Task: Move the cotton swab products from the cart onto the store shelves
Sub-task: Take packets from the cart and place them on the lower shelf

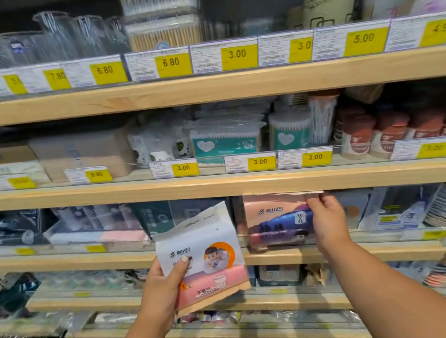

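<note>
Two flat printed packs are in hand at wooden store shelves (208,87). Left hand (164,288) clamps a white-and-pink pack (206,256), tilted, in front of the third shelf; right hand (327,221) pinches the top edge of a pink-and-blue pack (277,223) standing on that shelf. Teal cotton swab boxes (224,144) and a round swab tub (291,131) sit one shelf higher, behind yellow price tags (259,162).
</note>
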{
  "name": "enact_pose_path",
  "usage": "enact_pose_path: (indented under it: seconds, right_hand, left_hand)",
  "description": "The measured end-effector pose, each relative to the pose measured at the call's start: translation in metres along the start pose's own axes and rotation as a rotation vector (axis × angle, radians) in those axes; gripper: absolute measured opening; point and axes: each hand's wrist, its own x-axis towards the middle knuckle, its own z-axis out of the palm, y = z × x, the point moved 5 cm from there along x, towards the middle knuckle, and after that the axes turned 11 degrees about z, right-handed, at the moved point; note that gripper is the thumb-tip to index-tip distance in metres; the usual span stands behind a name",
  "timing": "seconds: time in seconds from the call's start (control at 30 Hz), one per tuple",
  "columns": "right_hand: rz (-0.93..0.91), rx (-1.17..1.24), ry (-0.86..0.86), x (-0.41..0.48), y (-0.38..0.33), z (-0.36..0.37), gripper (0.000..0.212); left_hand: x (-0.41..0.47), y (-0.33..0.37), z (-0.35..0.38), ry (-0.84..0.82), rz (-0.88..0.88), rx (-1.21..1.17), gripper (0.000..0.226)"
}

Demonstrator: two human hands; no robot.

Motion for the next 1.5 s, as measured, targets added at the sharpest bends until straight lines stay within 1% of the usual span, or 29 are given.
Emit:
enact_pose_path:
  seconds: [0.1, 0.17, 0.27, 0.37, 0.43, 0.5, 0.6, 0.67, 0.73, 0.87, 0.97, 1.03, 1.1, 1.2, 1.27, 1.33, 1.43, 1.5]
  right_hand:
    - [-0.001, -0.01, 0.076, 0.005, 0.001, -0.003, 0.018]
    - [-0.057, -0.056, 0.142, 0.005, 0.004, -0.009, 0.018]
    - [-0.135, -0.132, 0.232, 0.001, 0.002, -0.02, 0.013]
    - [-0.181, -0.142, 0.311, 0.004, -0.003, -0.03, 0.011]
    - [-0.184, -0.126, 0.351, 0.008, -0.003, -0.039, 0.01]
    - [-0.179, -0.162, 0.373, 0.012, -0.004, -0.049, 0.014]
    - [-0.164, -0.137, 0.405, 0.018, -0.007, -0.07, 0.018]
    - [-0.158, -0.089, 0.418, 0.02, -0.01, -0.079, 0.015]
    - [-0.135, -0.039, 0.419, 0.024, -0.011, -0.084, 0.019]
    - [-0.058, 0.035, 0.399, 0.053, 0.008, -0.097, 0.012]
    - [-0.013, 0.131, 0.374, 0.056, 0.005, -0.095, 0.014]
    - [0.025, 0.205, 0.353, 0.053, 0.001, -0.092, 0.02]
    - [0.039, 0.236, 0.333, 0.052, -0.004, -0.09, 0.027]
    - [0.071, 0.269, 0.323, 0.055, -0.007, -0.089, 0.027]
    - [0.092, 0.256, 0.318, 0.052, -0.012, -0.087, 0.025]
    - [0.086, 0.169, 0.32, 0.05, -0.014, -0.088, 0.023]
    - [0.004, -0.055, 0.319, 0.05, -0.015, -0.088, 0.009]
    - [-0.035, -0.244, 0.326, 0.053, -0.014, -0.087, 0.009]
  left_hand:
    - [0.0, -0.001, 0.015, -0.041, -0.018, -0.029, 0.023]
    - [-0.001, -0.002, 0.028, -0.08, -0.037, -0.043, 0.027]
    - [-0.002, -0.006, 0.048, -0.125, -0.051, -0.067, 0.033]
    - [-0.002, -0.009, 0.066, -0.144, -0.059, -0.084, 0.034]
    - [-0.001, -0.011, 0.077, -0.151, -0.053, -0.093, 0.037]
    - [0.001, -0.011, 0.087, -0.156, -0.047, -0.102, 0.037]
    - [0.004, -0.009, 0.103, -0.183, -0.032, -0.095, 0.034]
    - [0.007, -0.008, 0.114, -0.205, -0.015, -0.083, 0.034]
    - [0.01, -0.008, 0.123, -0.213, 0.0, -0.077, 0.034]
    - [0.016, -0.011, 0.14, -0.216, 0.037, -0.022, 0.031]
    - [0.02, -0.015, 0.145, -0.192, 0.05, 0.008, 0.033]
    - [0.022, -0.016, 0.146, -0.16, 0.06, 0.017, 0.033]
    - [0.023, -0.015, 0.148, -0.137, 0.071, 0.015, 0.029]
    - [0.024, -0.011, 0.153, -0.113, 0.117, 0.04, 0.024]
    - [0.028, -0.011, 0.153, -0.074, 0.16, 0.104, 0.02]
    - [0.031, -0.01, 0.152, -0.022, 0.217, 0.204, 0.016]
    - [0.035, -0.011, 0.157, 0.036, 0.227, 0.357, 0.019]
    - [0.031, -0.005, 0.167, 0.037, 0.229, 0.414, 0.02]
